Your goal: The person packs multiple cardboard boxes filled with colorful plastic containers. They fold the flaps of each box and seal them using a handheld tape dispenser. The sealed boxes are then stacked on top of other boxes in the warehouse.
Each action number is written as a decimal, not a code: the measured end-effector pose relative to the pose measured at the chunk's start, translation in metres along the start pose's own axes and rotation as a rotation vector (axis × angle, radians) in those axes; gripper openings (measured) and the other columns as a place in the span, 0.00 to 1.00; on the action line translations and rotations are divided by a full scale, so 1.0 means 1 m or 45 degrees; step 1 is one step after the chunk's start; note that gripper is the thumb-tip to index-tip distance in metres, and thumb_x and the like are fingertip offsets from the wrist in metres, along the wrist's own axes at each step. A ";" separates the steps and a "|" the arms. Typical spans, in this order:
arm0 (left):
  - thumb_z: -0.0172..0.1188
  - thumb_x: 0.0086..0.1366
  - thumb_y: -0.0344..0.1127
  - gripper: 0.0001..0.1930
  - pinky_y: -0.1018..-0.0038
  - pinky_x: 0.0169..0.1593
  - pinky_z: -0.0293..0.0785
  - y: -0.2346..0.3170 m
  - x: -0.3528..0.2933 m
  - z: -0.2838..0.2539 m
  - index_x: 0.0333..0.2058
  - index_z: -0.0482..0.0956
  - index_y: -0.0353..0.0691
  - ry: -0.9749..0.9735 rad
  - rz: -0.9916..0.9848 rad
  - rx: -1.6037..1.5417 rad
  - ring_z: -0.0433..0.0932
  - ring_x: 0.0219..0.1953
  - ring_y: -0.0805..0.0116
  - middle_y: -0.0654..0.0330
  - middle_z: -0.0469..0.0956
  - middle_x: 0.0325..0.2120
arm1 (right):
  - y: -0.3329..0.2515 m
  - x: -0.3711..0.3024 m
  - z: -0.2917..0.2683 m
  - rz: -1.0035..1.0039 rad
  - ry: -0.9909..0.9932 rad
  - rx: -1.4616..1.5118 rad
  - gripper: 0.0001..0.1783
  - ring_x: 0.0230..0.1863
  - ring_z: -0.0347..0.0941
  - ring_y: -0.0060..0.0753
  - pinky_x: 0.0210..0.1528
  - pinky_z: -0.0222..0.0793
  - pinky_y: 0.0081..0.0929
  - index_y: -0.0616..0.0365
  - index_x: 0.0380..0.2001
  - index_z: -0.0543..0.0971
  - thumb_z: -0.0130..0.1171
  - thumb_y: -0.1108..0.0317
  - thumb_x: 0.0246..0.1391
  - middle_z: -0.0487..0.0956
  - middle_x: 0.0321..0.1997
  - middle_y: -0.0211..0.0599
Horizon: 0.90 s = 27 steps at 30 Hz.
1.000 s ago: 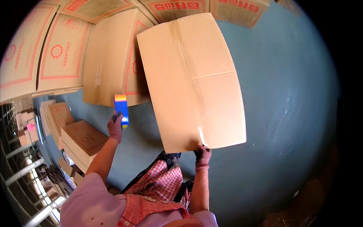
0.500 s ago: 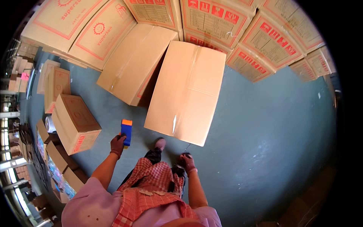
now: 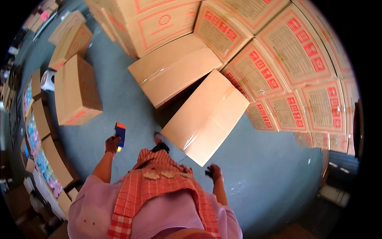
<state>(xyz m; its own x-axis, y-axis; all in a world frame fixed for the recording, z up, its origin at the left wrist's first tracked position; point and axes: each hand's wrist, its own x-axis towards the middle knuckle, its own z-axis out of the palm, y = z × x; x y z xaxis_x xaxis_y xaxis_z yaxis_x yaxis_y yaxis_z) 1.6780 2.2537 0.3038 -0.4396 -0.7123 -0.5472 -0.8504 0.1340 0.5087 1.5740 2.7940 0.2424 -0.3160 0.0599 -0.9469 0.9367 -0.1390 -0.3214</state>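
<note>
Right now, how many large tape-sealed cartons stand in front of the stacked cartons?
2: the nearer carton, near the right hand, and the farther carton beside it on the left. More could be hidden.

Shirt (image 3: 167,217): lilac, short-sleeved; small dark red spots (image 3: 84,221) on left sleeve (image 3: 89,203). Apron (image 3: 163,186): red-orange check, pale lines, beige trim (image 3: 151,175); strap (image 3: 120,227) partly red-and-white. Gloves (image 3: 111,145): dark reddish. Trouser leg (image 3: 161,146): dark. Shoe (image 3: 158,138): pinkish.

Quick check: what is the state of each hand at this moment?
Left hand: closed, holding the blue-and-orange tool.
Right hand: loosely open, no held thing visible.
</note>
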 end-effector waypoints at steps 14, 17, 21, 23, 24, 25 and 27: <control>0.55 0.45 0.51 0.21 0.67 0.36 0.66 -0.033 0.020 -0.004 0.30 0.76 0.39 0.302 -0.366 -0.090 0.73 0.29 0.57 0.51 0.75 0.28 | -0.168 0.042 0.144 -0.125 -0.121 -0.765 0.14 0.23 0.72 0.37 0.25 0.68 0.33 0.49 0.37 0.70 0.51 0.60 0.45 0.74 0.33 0.35; 0.54 0.45 0.53 0.21 0.66 0.37 0.67 -0.067 0.024 0.003 0.29 0.77 0.41 0.300 -0.437 0.055 0.73 0.33 0.55 0.50 0.75 0.29 | -0.176 0.062 0.159 -0.185 -0.133 -0.711 0.15 0.20 0.71 0.34 0.21 0.68 0.29 0.50 0.37 0.70 0.52 0.60 0.43 0.74 0.30 0.32; 0.55 0.44 0.54 0.23 0.66 0.38 0.67 -0.077 0.018 -0.005 0.28 0.78 0.39 0.406 -0.549 0.085 0.73 0.34 0.55 0.50 0.75 0.28 | -0.160 0.087 0.172 -0.134 -0.257 -0.737 0.19 0.21 0.71 0.34 0.22 0.68 0.30 0.52 0.39 0.69 0.54 0.58 0.42 0.73 0.28 0.32; 0.55 0.44 0.54 0.24 0.66 0.39 0.66 -0.078 0.017 -0.009 0.28 0.77 0.38 0.476 -0.649 0.015 0.73 0.34 0.55 0.50 0.75 0.29 | -0.158 0.094 0.192 -0.063 -0.311 -0.824 0.21 0.22 0.71 0.35 0.22 0.69 0.31 0.52 0.41 0.69 0.54 0.58 0.42 0.73 0.28 0.33; 0.55 0.44 0.54 0.24 0.66 0.39 0.66 -0.078 0.022 -0.005 0.28 0.77 0.37 0.494 -0.671 0.006 0.73 0.35 0.55 0.50 0.75 0.29 | -0.150 0.121 0.189 -0.016 -0.346 -0.764 0.20 0.23 0.72 0.35 0.22 0.68 0.30 0.52 0.41 0.69 0.54 0.58 0.43 0.74 0.28 0.32; 0.55 0.44 0.54 0.24 0.66 0.40 0.66 -0.083 0.014 -0.006 0.28 0.77 0.37 0.521 -0.729 0.002 0.73 0.35 0.55 0.50 0.75 0.30 | -0.147 0.116 0.198 -0.038 -0.402 -0.808 0.19 0.23 0.72 0.34 0.22 0.68 0.29 0.51 0.40 0.70 0.54 0.58 0.42 0.73 0.27 0.32; 0.55 0.43 0.54 0.23 0.66 0.40 0.65 -0.083 0.017 -0.003 0.29 0.77 0.37 0.486 -0.640 0.041 0.73 0.35 0.55 0.50 0.75 0.31 | -0.156 0.113 0.222 -0.066 -0.397 -0.972 0.16 0.21 0.71 0.32 0.20 0.67 0.26 0.51 0.36 0.71 0.53 0.58 0.43 0.73 0.26 0.30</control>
<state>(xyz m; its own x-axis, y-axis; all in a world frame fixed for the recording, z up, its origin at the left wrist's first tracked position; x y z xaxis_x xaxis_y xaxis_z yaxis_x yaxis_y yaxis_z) 1.7422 2.2283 0.2546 0.1451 -0.8884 -0.4355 -0.9370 -0.2647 0.2279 1.3589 2.6032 0.1830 -0.2837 -0.2447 -0.9272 0.7288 0.5733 -0.3743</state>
